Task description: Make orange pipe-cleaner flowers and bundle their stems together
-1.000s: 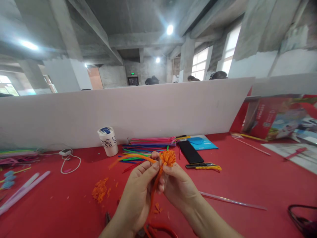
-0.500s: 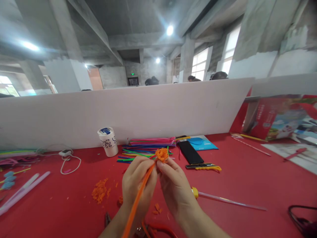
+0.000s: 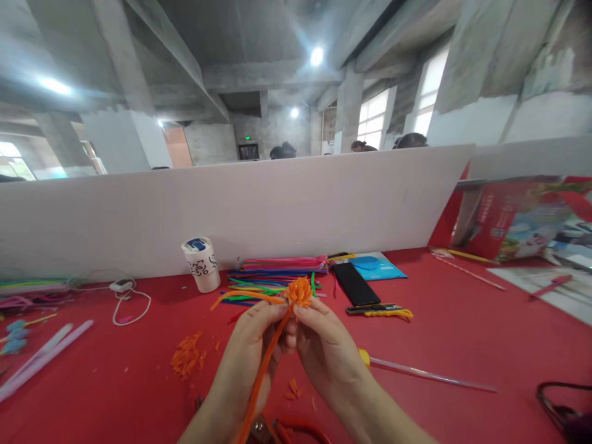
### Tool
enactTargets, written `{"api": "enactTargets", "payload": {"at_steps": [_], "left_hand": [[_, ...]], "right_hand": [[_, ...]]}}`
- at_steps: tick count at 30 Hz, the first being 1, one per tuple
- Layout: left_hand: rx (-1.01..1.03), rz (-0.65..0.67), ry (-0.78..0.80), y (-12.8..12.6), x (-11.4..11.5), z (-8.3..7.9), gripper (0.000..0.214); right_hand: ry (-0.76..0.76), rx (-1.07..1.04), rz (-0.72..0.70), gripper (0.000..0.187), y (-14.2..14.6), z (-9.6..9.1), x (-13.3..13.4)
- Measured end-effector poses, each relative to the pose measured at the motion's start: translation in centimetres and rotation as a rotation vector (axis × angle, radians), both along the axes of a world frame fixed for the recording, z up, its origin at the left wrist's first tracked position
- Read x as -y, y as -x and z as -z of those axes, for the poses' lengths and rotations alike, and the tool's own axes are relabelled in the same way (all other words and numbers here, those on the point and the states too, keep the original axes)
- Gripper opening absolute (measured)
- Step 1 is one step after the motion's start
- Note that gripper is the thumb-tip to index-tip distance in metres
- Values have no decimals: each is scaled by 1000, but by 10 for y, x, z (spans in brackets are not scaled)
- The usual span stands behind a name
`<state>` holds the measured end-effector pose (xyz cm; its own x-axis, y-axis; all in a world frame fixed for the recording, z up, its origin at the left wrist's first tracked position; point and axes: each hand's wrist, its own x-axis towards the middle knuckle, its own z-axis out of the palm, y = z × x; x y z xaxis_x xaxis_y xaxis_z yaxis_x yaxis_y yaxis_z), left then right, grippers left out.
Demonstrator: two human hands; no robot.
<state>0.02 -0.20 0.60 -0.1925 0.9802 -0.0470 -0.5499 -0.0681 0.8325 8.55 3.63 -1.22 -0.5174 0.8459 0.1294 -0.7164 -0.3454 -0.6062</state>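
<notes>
An orange pipe cleaner flower [image 3: 300, 291] with a ruffled head rises between my two hands at the middle. My right hand [image 3: 328, 348] is closed on it, thumb pressed just under the head. On the other side my left hand [image 3: 250, 348] is closed too, pinching the orange pipe cleaner [image 3: 263, 376] at the flower's base. One long end of orange runs down between my wrists, and another end [image 3: 235, 296] sticks out leftward over my left hand. Some fingertips are hidden behind the thumbs. Red-handled pliers [image 3: 308, 427] lie partly in view below my hands.
Orange scraps [image 3: 185, 356] lie to the left. Behind the hands are colourful pipe cleaners [image 3: 284, 265], a white cup [image 3: 202, 265], a black phone [image 3: 356, 285] and a yellow-handled cutter [image 3: 386, 311]. A clear stick [image 3: 430, 374] lies right. A white partition [image 3: 231, 209] bounds the back.
My left hand has shifted its grip slightly lower and left. An orange end now points out to the left, and the flower head has tilted, showing more of its loops.
</notes>
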Motion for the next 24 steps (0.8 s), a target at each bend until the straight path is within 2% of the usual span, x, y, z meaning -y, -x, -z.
{"api": "enactTargets", "payload": {"at_steps": [3, 6, 10, 13, 15, 17, 21, 24], "left_hand": [[147, 111, 71, -2, -1, -2, 16], [180, 153, 92, -1, 0, -3, 15], [155, 106, 117, 0, 2, -3, 10], [40, 20, 50, -1, 2, -3, 11], [-100, -63, -24, -1, -1, -1, 14], [-318, -207, -129, 0, -4, 5, 11], [-958, -524, -438, 8, -13, 21, 9], [-1293, -651, -669, 15, -16, 29, 14]], "right_hand": [[43, 10, -72, 19, 0, 4, -3], [40, 13, -124, 20, -3, 6, -8], [-16, 6, -151, 17, -7, 5, -11], [-55, 9, -147, 15, -7, 3, -11], [-65, 13, -109, 15, -5, 2, -9], [-38, 29, -14, 13, -2, 3, -7], [32, 72, 165, 15, 4, 7, -5], [12, 79, 194, 17, 5, 8, -5]]}}
